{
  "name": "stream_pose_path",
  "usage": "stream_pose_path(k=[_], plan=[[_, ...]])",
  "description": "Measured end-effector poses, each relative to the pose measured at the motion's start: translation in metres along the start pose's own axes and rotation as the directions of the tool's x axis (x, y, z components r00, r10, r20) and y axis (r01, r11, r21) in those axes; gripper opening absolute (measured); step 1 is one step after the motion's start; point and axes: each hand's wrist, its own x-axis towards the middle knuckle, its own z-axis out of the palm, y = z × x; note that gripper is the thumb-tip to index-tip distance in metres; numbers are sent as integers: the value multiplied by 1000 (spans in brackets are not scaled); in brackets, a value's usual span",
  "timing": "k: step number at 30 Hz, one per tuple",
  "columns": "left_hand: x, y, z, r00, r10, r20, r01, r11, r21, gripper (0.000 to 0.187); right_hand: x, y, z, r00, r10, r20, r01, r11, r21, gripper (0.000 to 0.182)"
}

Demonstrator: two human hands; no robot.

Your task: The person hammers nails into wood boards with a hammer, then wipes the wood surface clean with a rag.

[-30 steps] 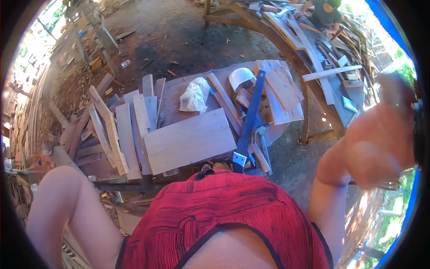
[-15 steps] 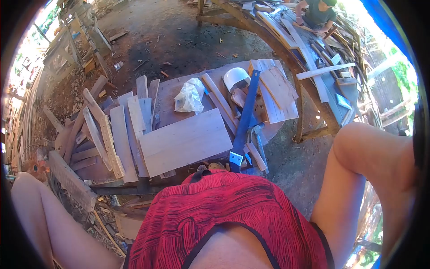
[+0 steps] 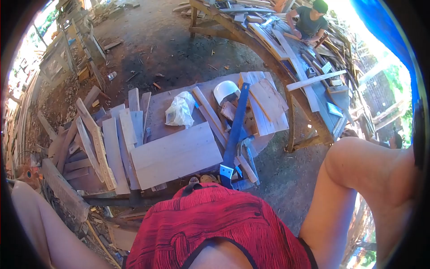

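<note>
Neither of my hands shows; both bent arms run out of view at the sides. In front of my red shirt, a wide pale board (image 3: 177, 155) lies flat on the low worktable (image 3: 156, 101). To its right a blue-black handsaw (image 3: 236, 130) rests at a slant, its handle end near my shirt. A hammer (image 3: 245, 144) lies beside the saw. Behind the board sit a crumpled white plastic bag (image 3: 180, 110) and a white helmet (image 3: 225, 89). Stacked wide boards (image 3: 268, 105) are right of the helmet.
Narrow planks (image 3: 114, 154) lie crowded at the worktable's left. Another long table (image 3: 268, 54) at the upper right bears planks, and a person (image 3: 310, 22) leans over its far side. Wood scraps litter the ground (image 3: 148, 54). A blue tarp (image 3: 380, 27) hangs at the right.
The view has shifted, so the worktable and its things appear lower and further left. The person at the far table shows more fully. Nothing on the worktable has visibly moved.
</note>
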Motion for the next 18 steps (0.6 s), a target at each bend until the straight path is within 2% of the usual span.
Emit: stream_pose_path(k=[1, 2, 4, 6, 7, 8, 10, 11, 13, 14, 15, 16, 18], plan=[[0, 1, 0, 1000, -10, 4, 10, 1000, -5, 68, -3, 8, -24, 1000, 5, -5, -5, 1000, -1, 19], [0, 2, -2, 1000, -18, 14, 18, 1000, -4, 69, -4, 7, 13, 1000, 8, -12, -8, 1000, 6, 19], [4, 11, -8, 999, -25, 49, 23, 999, 27, 69, -11, 27, 38, 999, 4, -36, -3, 999, 51, 19], [12, 20, -13, 995, -29, 96, 24, 998, 54, 70, -31, 79, 3, 997, 10, -73, -3, 995, 97, 20], [15, 23, -14, 993, -36, 113, 29, 998, 61, 70, -43, 113, -41, 996, 16, -86, -6, 994, 112, 20], [17, 25, -16, 991, -40, 127, 32, 997, 64, 70, -48, 119, -18, 995, 19, -100, -7, 993, 122, 20], [21, 29, -14, 988, -42, 145, 33, 997, 65, 71, -50, 96, 55, 992, 19, -126, -3, 991, 131, 21], [22, 31, -13, 987, -49, 153, 39, 997, 69, 71, -38, 97, 112, 991, 22, -133, -3, 990, 138, 21], [26, 36, -12, 982, -59, 177, 45, 995, 84, 72, -35, 20, 216, 988, 27, -155, -2, 987, 162, 21], [30, 39, -12, 980, -60, 190, 43, 995, 93, 73, -24, 4, 242, 985, 27, -170, 4, 984, 176, 22], [34, 42, -12, 977, -59, 204, 39, 994, 103, 73, -28, 9, 301, 982, 25, -186, 11, 982, 189, 22], [36, 45, -11, 974, -59, 218, 35, 993, 113, 73, -12, -65, 402, 979, 25, -202, 17, 979, 204, 22], [42, 51, -9, 968, -53, 246, 21, 991, 130, 74, -6, -117, 450, 971, 23, -240, 34, 973, 228, 23]])
